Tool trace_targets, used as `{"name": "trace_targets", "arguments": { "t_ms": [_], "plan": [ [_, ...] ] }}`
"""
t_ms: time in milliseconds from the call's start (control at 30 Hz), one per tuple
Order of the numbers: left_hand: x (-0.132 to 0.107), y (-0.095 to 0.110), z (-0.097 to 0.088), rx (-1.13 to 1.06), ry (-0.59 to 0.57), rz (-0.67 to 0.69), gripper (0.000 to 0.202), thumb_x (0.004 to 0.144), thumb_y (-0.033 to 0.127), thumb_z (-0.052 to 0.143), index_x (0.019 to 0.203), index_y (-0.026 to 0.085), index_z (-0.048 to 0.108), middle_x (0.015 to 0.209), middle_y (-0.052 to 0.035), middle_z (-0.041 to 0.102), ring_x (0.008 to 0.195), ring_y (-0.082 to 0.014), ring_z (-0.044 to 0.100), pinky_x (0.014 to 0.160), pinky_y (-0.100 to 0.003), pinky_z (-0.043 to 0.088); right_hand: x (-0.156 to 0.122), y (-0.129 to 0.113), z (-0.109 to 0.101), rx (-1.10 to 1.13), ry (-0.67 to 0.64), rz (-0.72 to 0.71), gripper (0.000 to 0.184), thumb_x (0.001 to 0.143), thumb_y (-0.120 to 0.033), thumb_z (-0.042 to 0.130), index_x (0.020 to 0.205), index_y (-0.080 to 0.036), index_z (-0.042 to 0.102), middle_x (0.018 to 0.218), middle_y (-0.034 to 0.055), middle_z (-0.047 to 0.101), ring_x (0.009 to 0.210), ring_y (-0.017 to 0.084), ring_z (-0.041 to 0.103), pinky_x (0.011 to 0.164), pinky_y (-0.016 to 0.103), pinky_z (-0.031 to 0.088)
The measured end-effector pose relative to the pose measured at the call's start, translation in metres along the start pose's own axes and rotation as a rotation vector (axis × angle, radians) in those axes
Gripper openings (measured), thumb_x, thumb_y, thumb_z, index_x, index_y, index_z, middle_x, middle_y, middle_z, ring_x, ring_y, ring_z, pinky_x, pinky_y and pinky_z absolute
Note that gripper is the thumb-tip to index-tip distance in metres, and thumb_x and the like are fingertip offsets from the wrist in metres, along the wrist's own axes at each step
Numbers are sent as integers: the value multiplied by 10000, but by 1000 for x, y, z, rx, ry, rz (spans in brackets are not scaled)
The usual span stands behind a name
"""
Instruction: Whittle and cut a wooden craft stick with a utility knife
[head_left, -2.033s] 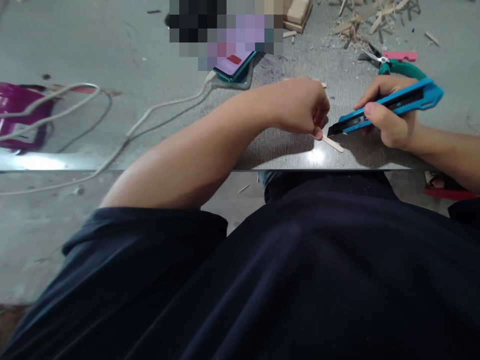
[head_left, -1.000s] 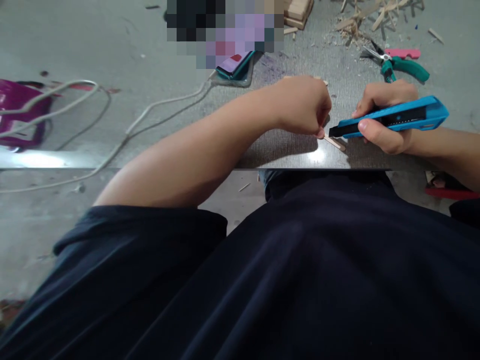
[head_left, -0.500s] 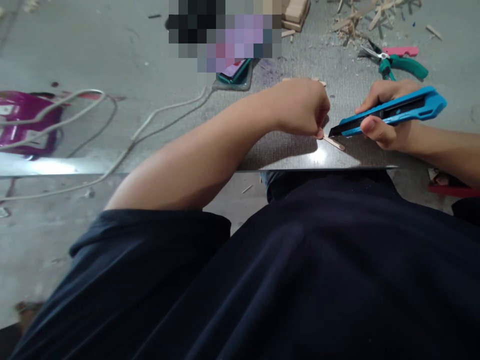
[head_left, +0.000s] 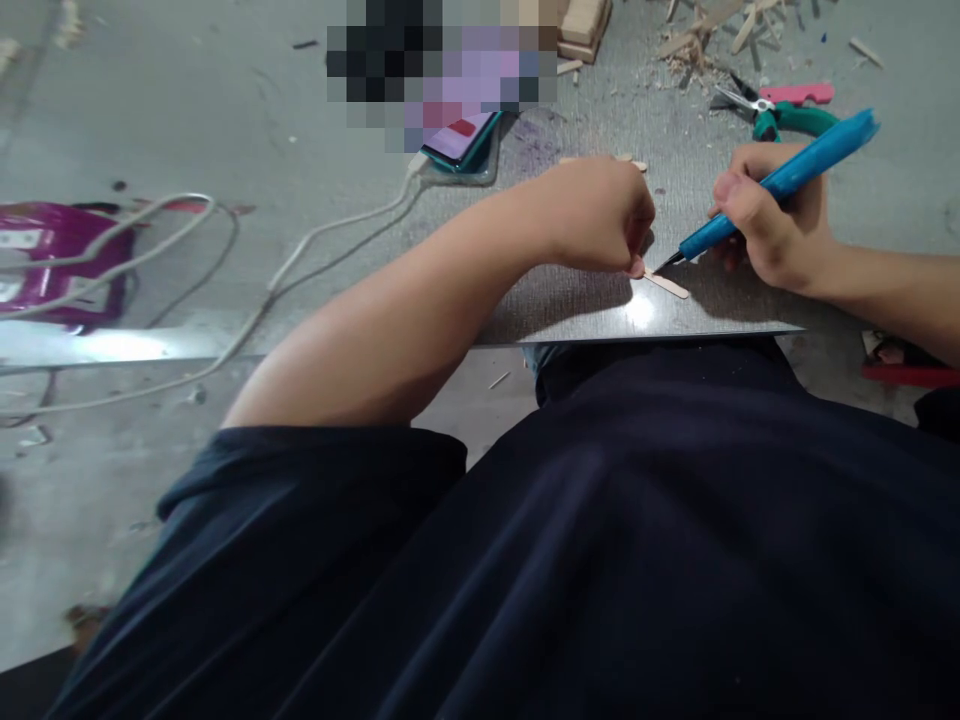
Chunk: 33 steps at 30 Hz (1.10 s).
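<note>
My left hand [head_left: 606,212] is closed, its fingertips pinning a flat wooden craft stick [head_left: 669,286] down near the table's front edge. Only the right end of the stick shows; the rest is hidden under the fingers. In my right hand [head_left: 784,215] is a blue utility knife [head_left: 780,190], gripped much like a pen and slanting down to the left. Its dark blade tip meets the stick, or hovers just over it, close beside my left fingertips. Part of another wooden stick [head_left: 639,165] lies behind my left hand.
Green-handled pliers [head_left: 766,122] and a pink tool [head_left: 802,94] lie beyond my right hand. Wood scraps [head_left: 705,45] and stacked wooden pieces [head_left: 583,28] are at the back. A phone [head_left: 457,145] has a white cable [head_left: 330,222] running left, past a purple package [head_left: 64,260].
My right hand has turned the knife, so its narrow edge faces up and its rear end is raised. The left hand keeps its hold on the craft stick.
</note>
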<state>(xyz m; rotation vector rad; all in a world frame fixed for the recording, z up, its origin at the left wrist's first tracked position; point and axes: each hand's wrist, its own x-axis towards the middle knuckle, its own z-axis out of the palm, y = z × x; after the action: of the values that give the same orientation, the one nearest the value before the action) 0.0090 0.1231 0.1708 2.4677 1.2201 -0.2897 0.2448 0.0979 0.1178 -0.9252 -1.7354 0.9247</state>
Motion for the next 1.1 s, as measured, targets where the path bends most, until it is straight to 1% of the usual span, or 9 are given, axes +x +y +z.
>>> {"name": "trace_targets", "arguments": {
  "t_ms": [67, 133, 200, 300, 400, 533, 700, 900, 1100],
  "plan": [
    [0, 0, -1, -13, -11, 0, 350, 858, 537, 678, 1027, 287, 855, 1026, -67, 888, 1038, -294, 726, 924, -438, 534, 0, -1, -5, -40, -46, 13, 662, 894, -888, 844, 681, -311, 600, 517, -26, 583, 452, 177, 560, 417, 361, 430],
    [-1, -1, -2, -37, -32, -4, 405, 889, 557, 667, 1093, 277, 877, 1056, -70, 896, 1101, -308, 726, 984, -448, 531, -2, -2, -12, -128, -65, -38, 578, 888, -871, 844, 755, -329, 697, 621, 5, 676, 582, 215, 619, 566, 404, 586],
    [-2, -1, -3, -60, -44, -10, 454, 893, 574, 672, 1137, 263, 895, 1088, -79, 904, 1137, -320, 723, 1022, -466, 525, -4, -4, -18, -184, -67, -111, 539, 918, -870, 807, 810, -343, 768, 723, 34, 743, 677, 251, 646, 722, 463, 658],
    [-3, -2, -3, -89, -36, -11, 444, 863, 598, 689, 1098, 284, 896, 1068, -72, 904, 1102, -310, 723, 1002, -460, 521, -8, -9, -23, -183, -116, -166, 511, 899, -842, 825, 796, -343, 805, 717, 53, 743, 636, 256, 617, 693, 483, 628],
    [-2, -4, -3, -109, -36, -12, 391, 852, 617, 693, 1022, 308, 862, 955, -38, 878, 1051, -280, 717, 963, -420, 519, -9, -15, -22, -257, -156, -203, 400, 915, -739, 800, 785, -362, 830, 704, 45, 748, 591, 251, 594, 649, 479, 583],
    [-2, -4, -3, -100, -14, 13, 293, 834, 556, 720, 894, 284, 810, 915, -46, 840, 933, -248, 681, 867, -426, 506, -10, -17, -21, -332, -148, -188, 345, 868, -702, 783, 748, -380, 804, 681, 37, 744, 583, 270, 581, 639, 491, 572],
    [-2, -2, -2, -88, -15, -8, 331, 839, 564, 708, 969, 298, 858, 951, -55, 863, 1046, -296, 702, 970, -454, 526, -11, -18, -21, -332, -154, -256, 350, 929, -677, 769, 772, -367, 809, 687, 40, 737, 567, 250, 566, 629, 469, 566],
    [-3, -3, -2, -112, -28, -7, 389, 846, 602, 713, 1015, 293, 878, 995, -68, 889, 1163, -330, 722, 1064, -459, 518, -11, -26, -23, -315, -153, -121, 388, 903, -744, 838, 796, -371, 825, 686, 42, 712, 630, 269, 615, 665, 462, 606],
    [-8, -5, -1, -92, -71, 50, 509, 900, 682, 653, 1084, 275, 898, 1057, -88, 896, 1029, -297, 721, 1016, -472, 522, -12, -25, -28, -367, -168, -252, 297, 988, -611, 797, 843, -356, 842, 733, 34, 765, 600, 249, 650, 613, 448, 607]
  ]
}}
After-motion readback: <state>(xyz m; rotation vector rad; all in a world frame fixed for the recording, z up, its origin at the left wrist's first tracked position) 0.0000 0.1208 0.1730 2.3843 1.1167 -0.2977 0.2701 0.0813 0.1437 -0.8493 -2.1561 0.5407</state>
